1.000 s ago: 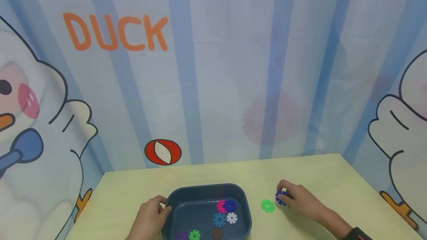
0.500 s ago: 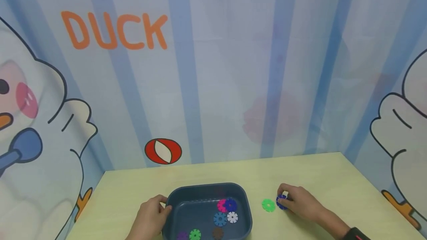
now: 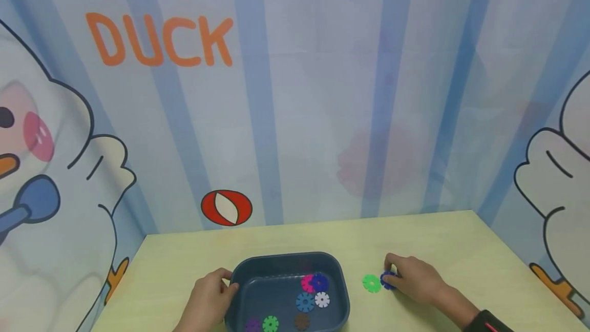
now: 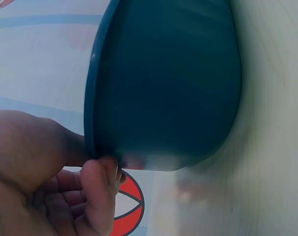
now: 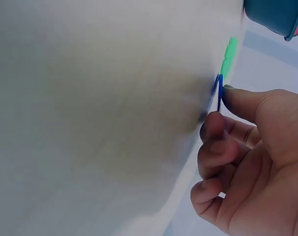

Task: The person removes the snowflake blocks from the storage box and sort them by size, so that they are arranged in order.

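My left hand [image 3: 206, 298] grips the left rim of a dark blue plastic tray [image 3: 286, 256], thumb on the inner side. In the left wrist view, the fingers curl at the edge of the tray wall [image 4: 163, 88]. Over the table right of the tray, my right hand [image 3: 415, 278] pinches a dark blue notched plastic disc [image 3: 387, 280] between thumb and fingers. The right wrist view shows this blue disc [image 5: 220, 93] edge-on, close over the tabletop. A green notched disc [image 3: 371, 283] lies flat just left of it, its edge right by the blue one.
Inside the tray lie several notched discs: a pink one [image 3: 307, 283], a dark blue one [image 3: 320, 283], a mid-blue one [image 3: 305, 302], a white one [image 3: 322, 299], a brown one [image 3: 301, 321], a green one [image 3: 270, 323] and a purple one [image 3: 253, 325]. A printed curtain [image 3: 313, 91] hangs behind the table [image 3: 193, 250].
My right hand has lowered slightly with the blue disc, which now sits nearer the green disc. The left hand keeps its grip on the tray. The head view has shifted a little.
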Tool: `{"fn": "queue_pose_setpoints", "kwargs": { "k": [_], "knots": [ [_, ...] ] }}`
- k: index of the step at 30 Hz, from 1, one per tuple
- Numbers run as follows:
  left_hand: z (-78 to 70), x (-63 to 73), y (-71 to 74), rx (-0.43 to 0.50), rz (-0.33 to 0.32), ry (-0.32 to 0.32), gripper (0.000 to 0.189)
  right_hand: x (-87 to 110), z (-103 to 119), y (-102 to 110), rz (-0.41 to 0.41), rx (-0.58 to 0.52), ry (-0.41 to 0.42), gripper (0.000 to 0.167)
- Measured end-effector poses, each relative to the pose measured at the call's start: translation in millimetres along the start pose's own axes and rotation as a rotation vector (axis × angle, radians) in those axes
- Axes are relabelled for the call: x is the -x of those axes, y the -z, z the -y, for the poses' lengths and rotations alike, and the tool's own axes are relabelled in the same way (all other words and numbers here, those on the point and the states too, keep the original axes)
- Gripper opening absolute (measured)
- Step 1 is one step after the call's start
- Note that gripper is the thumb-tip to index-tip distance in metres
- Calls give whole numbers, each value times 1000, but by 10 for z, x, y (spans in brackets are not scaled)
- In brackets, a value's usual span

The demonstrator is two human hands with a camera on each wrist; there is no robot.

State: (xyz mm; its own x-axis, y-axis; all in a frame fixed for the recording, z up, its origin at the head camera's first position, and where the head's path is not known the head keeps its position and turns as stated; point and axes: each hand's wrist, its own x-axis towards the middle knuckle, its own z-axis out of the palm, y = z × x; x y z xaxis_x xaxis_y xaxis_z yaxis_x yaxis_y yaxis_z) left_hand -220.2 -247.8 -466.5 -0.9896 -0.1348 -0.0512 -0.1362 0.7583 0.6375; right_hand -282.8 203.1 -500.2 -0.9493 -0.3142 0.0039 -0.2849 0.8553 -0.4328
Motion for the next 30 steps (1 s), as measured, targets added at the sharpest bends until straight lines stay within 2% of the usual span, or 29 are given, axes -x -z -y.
{"fn": "queue_pose_setpoints", "kwargs": {
  "k": [6, 11, 18, 22, 30],
  "knots": [
    [-2, 7, -8, -1, 1, -14, 26, 16, 69, 82, -10, 30, -32, 12],
    [-7, 3, 1, -5, 3, -3, 27, -15, 199, 216, -6, -13, 92, 10],
    [-19, 0, 7, -2, 10, 2, 28, -78, 490, 360, 131, -190, 284, 20],
    [-25, 4, 7, -1, 6, -4, 27, -88, 654, 345, 138, -192, 325, 24],
    [-30, 8, 4, -6, 2, -10, 27, -131, 909, 274, 136, -119, 382, 32]
  ]
}}
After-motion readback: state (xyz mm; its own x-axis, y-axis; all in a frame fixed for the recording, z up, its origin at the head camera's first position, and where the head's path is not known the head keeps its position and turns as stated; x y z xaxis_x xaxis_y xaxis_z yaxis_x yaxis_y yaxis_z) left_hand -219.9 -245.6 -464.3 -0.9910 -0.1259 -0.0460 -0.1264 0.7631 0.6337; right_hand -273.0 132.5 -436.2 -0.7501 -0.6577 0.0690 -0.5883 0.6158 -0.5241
